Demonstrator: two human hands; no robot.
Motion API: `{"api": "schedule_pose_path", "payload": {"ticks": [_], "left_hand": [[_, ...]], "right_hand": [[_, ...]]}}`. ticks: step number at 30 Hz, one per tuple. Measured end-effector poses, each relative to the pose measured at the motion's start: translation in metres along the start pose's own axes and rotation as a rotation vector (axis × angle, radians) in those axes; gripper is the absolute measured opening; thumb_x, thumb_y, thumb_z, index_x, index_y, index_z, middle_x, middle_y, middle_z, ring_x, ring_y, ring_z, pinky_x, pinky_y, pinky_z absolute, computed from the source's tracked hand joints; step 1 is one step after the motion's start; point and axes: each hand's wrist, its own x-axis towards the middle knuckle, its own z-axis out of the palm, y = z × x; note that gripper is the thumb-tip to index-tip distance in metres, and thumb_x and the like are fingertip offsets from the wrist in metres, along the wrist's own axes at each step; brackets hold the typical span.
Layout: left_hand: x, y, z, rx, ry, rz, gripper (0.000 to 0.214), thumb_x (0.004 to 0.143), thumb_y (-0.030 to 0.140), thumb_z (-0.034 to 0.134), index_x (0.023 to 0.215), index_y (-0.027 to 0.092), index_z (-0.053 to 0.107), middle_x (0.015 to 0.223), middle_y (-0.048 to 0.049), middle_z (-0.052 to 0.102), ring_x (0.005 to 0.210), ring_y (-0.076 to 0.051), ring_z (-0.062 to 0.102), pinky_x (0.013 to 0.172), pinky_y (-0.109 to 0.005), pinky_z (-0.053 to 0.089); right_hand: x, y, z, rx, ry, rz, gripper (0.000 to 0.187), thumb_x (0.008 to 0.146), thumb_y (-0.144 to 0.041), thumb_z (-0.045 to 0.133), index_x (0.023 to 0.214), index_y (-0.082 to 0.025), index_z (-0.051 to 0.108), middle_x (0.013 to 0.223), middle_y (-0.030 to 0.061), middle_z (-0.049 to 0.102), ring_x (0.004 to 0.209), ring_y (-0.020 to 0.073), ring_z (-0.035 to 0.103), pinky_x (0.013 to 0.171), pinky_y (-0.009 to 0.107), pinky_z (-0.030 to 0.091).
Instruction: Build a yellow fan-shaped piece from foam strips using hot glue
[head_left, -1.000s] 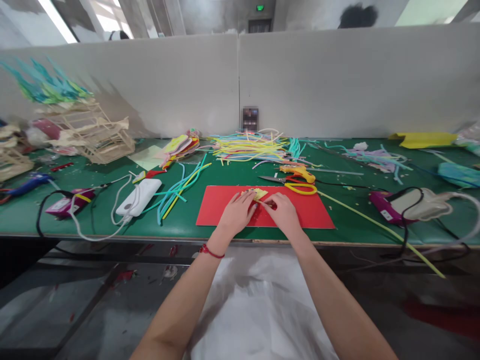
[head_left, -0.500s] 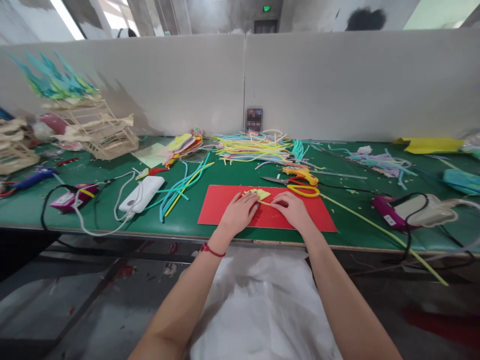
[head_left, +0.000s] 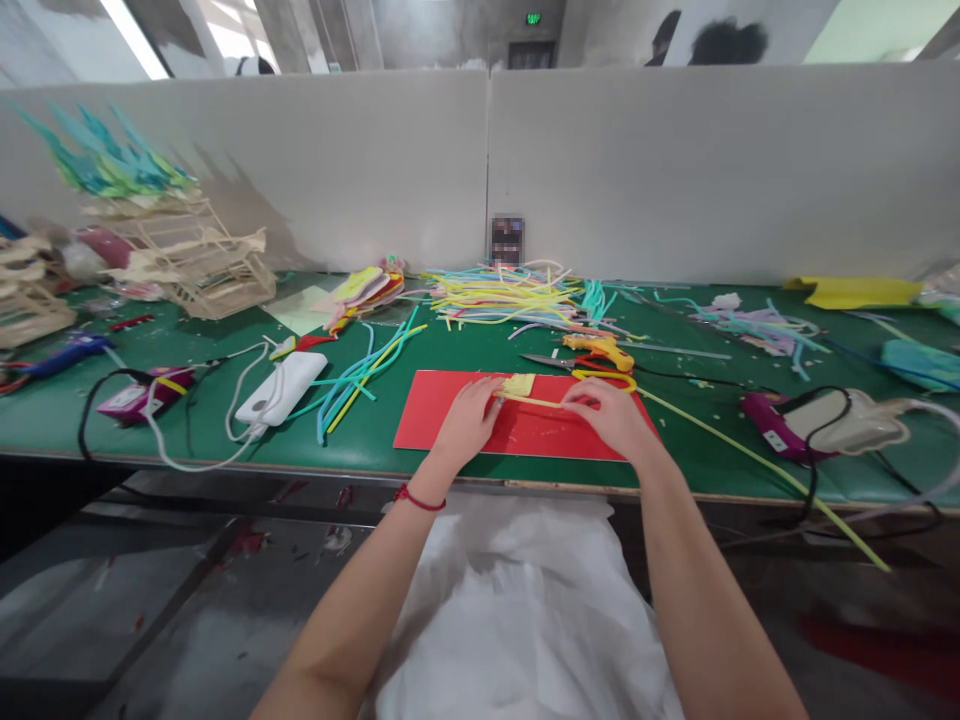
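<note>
A thin, straight yellow strip (head_left: 532, 400) runs between my two hands above a red board (head_left: 442, 410). My left hand (head_left: 472, 412) is closed on its left end, fingers bent over it. At the right end, my right hand (head_left: 604, 412) pinches the strip between thumb and fingertips. Just behind the strip lies a small pale yellow textured piece (head_left: 519, 384), partly covered by my left fingers. Scissors with yellow handles (head_left: 604, 379) rest at the board's back right edge, beside an orange-yellow tool (head_left: 600, 350) on a black cord.
Many coloured strips (head_left: 510, 295) are heaped at the back of the green table (head_left: 360, 450). On the left are a white power bank (head_left: 281, 390) with cables and a wooden frame model (head_left: 202, 265). A long yellow-green strip (head_left: 765, 465) hangs over the front edge, right.
My right hand has moved right and my left hand slightly left, so more of the yellow strip shows between them. The pale yellow piece is partly uncovered behind it.
</note>
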Motion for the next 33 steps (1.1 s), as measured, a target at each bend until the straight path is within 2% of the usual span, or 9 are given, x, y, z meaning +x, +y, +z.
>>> {"api": "schedule_pose_path", "payload": {"ticks": [2,4,9,11,16,19,23,31,33], "left_hand": [[0.001,-0.001,0.000,-0.058,0.026,-0.016,0.031,0.090,0.016,0.042,0.118,0.018,0.054,0.123,-0.0094,0.061,0.115,-0.021,0.056,0.101,-0.042,0.045],[0.002,-0.001,-0.001,-0.088,0.046,-0.032,0.032,0.089,0.014,0.042,0.118,0.018,0.054,0.122,-0.0093,0.061,0.114,-0.021,0.056,0.100,-0.041,0.046],[0.001,0.002,-0.004,-0.069,0.054,-0.090,0.034,0.087,0.010,0.042,0.118,0.018,0.053,0.122,-0.0086,0.061,0.116,-0.020,0.055,0.101,-0.039,0.045],[0.001,0.002,-0.004,-0.039,0.028,-0.112,0.033,0.087,0.011,0.044,0.119,0.017,0.052,0.122,-0.0095,0.060,0.116,-0.020,0.055,0.101,-0.038,0.045],[0.001,0.003,-0.003,0.009,0.005,-0.120,0.033,0.087,0.013,0.045,0.118,0.018,0.053,0.123,-0.0100,0.059,0.116,-0.022,0.054,0.101,-0.041,0.045],[0.003,0.002,-0.001,0.058,0.008,-0.139,0.031,0.087,0.015,0.046,0.117,0.015,0.054,0.125,-0.0132,0.057,0.119,-0.024,0.052,0.102,-0.042,0.043],[0.004,0.002,0.000,0.144,-0.013,-0.171,0.032,0.087,0.019,0.049,0.117,0.013,0.054,0.126,-0.0145,0.056,0.120,-0.025,0.050,0.104,-0.042,0.041],[0.003,0.005,-0.001,0.183,-0.033,-0.176,0.031,0.087,0.019,0.048,0.117,0.015,0.054,0.123,-0.0131,0.058,0.116,-0.025,0.053,0.101,-0.043,0.042],[0.003,0.005,-0.001,0.177,-0.034,-0.173,0.031,0.087,0.019,0.048,0.117,0.016,0.054,0.123,-0.0130,0.058,0.116,-0.025,0.053,0.101,-0.044,0.042]], "right_hand": [[-0.001,0.001,-0.014,0.032,-0.069,0.016,0.016,0.079,-0.035,0.058,0.072,-0.021,0.064,0.083,0.0040,0.067,0.080,0.0197,0.062,0.077,0.035,0.049],[-0.001,0.003,-0.023,0.038,-0.049,0.049,0.018,0.078,-0.037,0.059,0.072,-0.021,0.065,0.085,0.0042,0.068,0.082,0.0200,0.063,0.079,0.034,0.049],[0.017,0.014,-0.022,-0.016,0.208,0.131,0.023,0.077,-0.041,0.059,0.075,-0.020,0.068,0.084,0.0064,0.070,0.078,0.0208,0.064,0.074,0.035,0.050],[0.029,0.020,-0.019,-0.046,0.239,0.125,0.023,0.078,-0.039,0.057,0.080,-0.019,0.068,0.086,0.0075,0.071,0.075,0.0204,0.064,0.071,0.035,0.050],[0.040,0.051,-0.036,-0.280,0.211,0.143,0.016,0.074,-0.031,0.059,0.078,-0.020,0.068,0.082,0.0065,0.071,0.064,0.0176,0.061,0.065,0.033,0.048],[0.028,0.078,-0.060,-0.478,0.139,0.245,0.010,0.065,-0.030,0.065,0.068,-0.020,0.068,0.070,0.0053,0.068,0.062,0.0190,0.059,0.061,0.032,0.044],[0.008,0.102,-0.082,-0.548,0.037,0.407,0.006,0.058,-0.022,0.070,0.062,-0.021,0.066,0.065,0.0051,0.067,0.059,0.0200,0.059,0.056,0.031,0.042],[-0.009,0.087,-0.110,-0.471,-0.109,0.522,0.016,0.064,-0.017,0.071,0.051,-0.021,0.062,0.065,0.0099,0.069,0.063,0.0232,0.061,0.061,0.034,0.042],[-0.009,0.075,-0.119,-0.453,-0.062,0.518,0.013,0.066,-0.017,0.069,0.055,-0.021,0.062,0.068,0.0091,0.070,0.066,0.0233,0.062,0.064,0.034,0.042]]}}
